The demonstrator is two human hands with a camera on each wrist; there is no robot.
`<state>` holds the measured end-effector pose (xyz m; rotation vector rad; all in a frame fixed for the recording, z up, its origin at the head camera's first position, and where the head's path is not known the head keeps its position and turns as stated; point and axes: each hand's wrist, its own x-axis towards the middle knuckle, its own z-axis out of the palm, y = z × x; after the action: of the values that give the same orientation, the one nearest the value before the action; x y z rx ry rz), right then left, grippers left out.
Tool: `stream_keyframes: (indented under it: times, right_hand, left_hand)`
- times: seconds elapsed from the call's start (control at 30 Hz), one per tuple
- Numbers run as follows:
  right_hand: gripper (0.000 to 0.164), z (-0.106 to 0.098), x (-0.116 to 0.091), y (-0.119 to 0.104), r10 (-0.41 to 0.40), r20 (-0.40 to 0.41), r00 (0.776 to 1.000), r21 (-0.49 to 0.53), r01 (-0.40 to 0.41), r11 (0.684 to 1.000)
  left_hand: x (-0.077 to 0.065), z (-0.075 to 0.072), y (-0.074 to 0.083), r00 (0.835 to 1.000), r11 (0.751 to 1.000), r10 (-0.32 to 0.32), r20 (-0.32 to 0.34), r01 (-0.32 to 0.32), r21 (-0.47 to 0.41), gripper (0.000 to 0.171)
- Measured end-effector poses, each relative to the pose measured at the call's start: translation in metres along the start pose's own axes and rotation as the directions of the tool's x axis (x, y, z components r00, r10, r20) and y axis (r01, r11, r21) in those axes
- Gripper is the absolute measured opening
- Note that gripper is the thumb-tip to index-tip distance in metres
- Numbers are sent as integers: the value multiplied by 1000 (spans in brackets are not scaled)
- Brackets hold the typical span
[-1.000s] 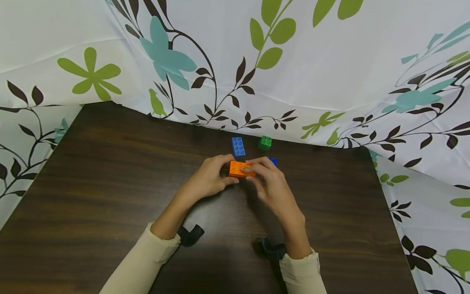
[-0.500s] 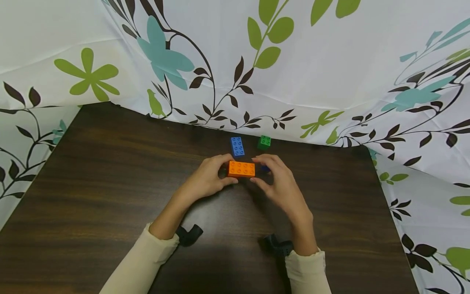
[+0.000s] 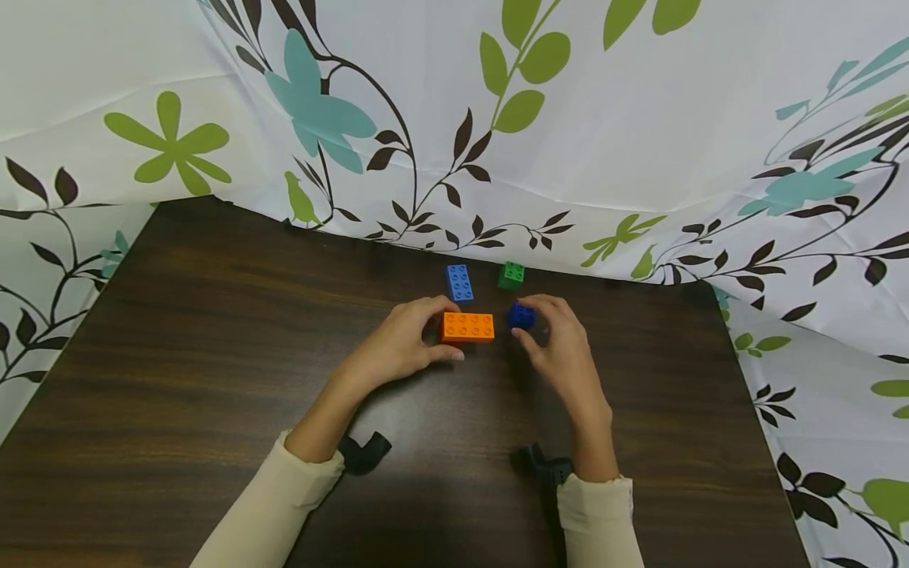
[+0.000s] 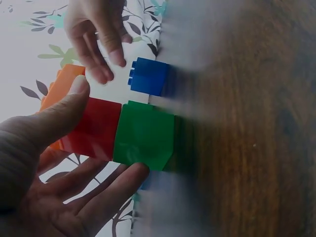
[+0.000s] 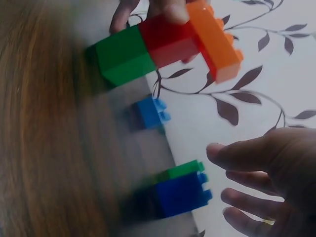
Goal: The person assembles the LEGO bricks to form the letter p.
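Left hand (image 3: 398, 343) has a grip on a little tower of plastic bricks (image 5: 170, 47), thumb on one side, fingers on the other. From the bottom up, it goes green plastic brick (image 4: 145, 138), red plastic brick (image 4: 94, 126), then a long orange plastic brick (image 3: 468, 326) with two rows of four studs on top. Orange overhangs the red and sticks out toward the right hand (image 3: 568, 355). Whole tower is toward the far side of a dark wood-grain bench (image 3: 213, 379).

Right hand's thumb and fingers are spread apart around a small dark blue plastic brick (image 3: 521, 316), and the wrist views show a gap, so it isn't touching. That brick is on the bench, studs up, just past the overhanging end of the orange one.

Two more bricks sit further back, both studs up: a lighter blue rectangular plastic brick (image 3: 459, 283) just behind the tower, and a small bright green plastic brick (image 3: 511, 275) to its right, close to the white leaf-print cloth (image 3: 625, 134). Can't tell if the studs have any lettering, they're too small. Cream sleeves (image 3: 270, 497) on both arms, btw.
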<state>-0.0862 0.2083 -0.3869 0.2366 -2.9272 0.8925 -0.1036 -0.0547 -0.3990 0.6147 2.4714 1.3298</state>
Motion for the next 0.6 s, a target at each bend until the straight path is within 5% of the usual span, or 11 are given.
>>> stream_keyframes:
  times: [0.3,0.6]
  right_hand:
    - [58,7,4,18,92,1,996,39,-92,995]
    - [59,15,5,27,136,14,991,62,-137,989]
  left_hand:
    - [-5,-9,5,993,994,86,-82,-91,-65,49]
    - [-5,-10,7,995,992,63,-79,-72,-109,39]
